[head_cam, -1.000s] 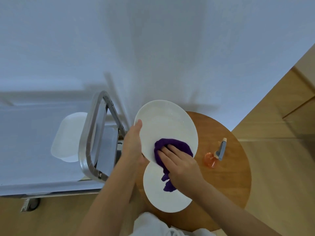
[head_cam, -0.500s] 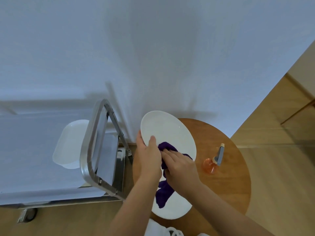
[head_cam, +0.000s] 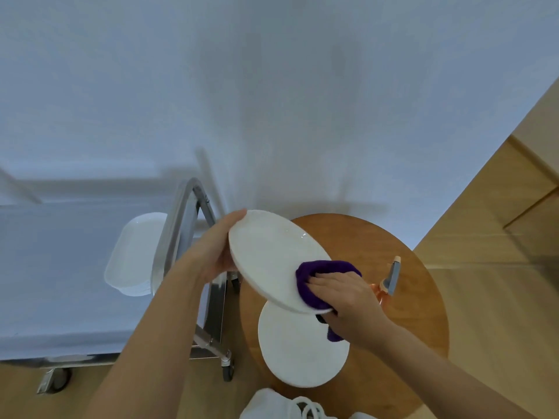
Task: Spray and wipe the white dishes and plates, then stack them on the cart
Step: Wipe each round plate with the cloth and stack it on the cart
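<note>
A white oval plate point(head_cam: 269, 255) is held tilted above the round wooden table point(head_cam: 417, 297). My left hand point(head_cam: 220, 249) grips its left rim from behind. My right hand point(head_cam: 344, 297) presses a purple cloth point(head_cam: 314, 276) onto the plate's lower right part, and the cloth wraps round the rim. Below it a white round plate point(head_cam: 299, 349) lies flat on the table. An orange spray bottle point(head_cam: 388, 282) with a grey head stands to the right of my right hand. A stack of white rectangular dishes point(head_cam: 133, 255) sits on the cart point(head_cam: 60, 267).
The cart's steel handle frame point(head_cam: 175, 237) rises between the stacked dishes and the table, close to my left forearm. A castor point(head_cam: 227, 373) stands by the table's left edge. The white wall runs behind. White clothing point(head_cam: 272, 406) shows at the bottom.
The oval plate has been lifted and tilted, my left hand shifting from its front to its left rim. My right hand has slid the cloth toward the plate's lower right edge.
</note>
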### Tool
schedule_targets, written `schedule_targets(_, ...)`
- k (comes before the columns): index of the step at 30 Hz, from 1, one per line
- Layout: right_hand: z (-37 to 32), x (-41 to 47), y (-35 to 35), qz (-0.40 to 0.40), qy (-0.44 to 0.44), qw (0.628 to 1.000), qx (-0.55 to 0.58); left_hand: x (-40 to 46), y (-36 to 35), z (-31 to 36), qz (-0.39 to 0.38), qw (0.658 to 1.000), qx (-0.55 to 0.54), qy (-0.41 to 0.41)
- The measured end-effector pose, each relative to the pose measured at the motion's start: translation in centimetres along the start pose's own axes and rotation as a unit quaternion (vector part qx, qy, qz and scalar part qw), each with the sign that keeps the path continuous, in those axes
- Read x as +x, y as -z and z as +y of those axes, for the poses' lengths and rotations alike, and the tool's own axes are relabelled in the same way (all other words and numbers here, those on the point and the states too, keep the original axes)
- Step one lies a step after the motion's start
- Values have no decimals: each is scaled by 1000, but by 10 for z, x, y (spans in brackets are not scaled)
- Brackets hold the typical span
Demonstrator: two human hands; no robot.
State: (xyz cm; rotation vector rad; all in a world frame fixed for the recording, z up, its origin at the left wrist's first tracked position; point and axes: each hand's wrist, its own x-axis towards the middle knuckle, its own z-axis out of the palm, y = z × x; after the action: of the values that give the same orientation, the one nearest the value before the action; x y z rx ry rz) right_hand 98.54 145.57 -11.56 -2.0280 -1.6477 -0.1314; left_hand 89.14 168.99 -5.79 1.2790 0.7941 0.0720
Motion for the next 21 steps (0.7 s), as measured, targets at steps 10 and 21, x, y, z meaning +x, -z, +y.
schedule_targets(10, 18, 36, 64, -31, -294, 731, 615, -9, -8, -32, 8, 986, -97, -138)
schedule_targets(21, 14, 38, 28, 196, -594, 555, 548, -30, -34, -39, 64, 974, -189, -111)
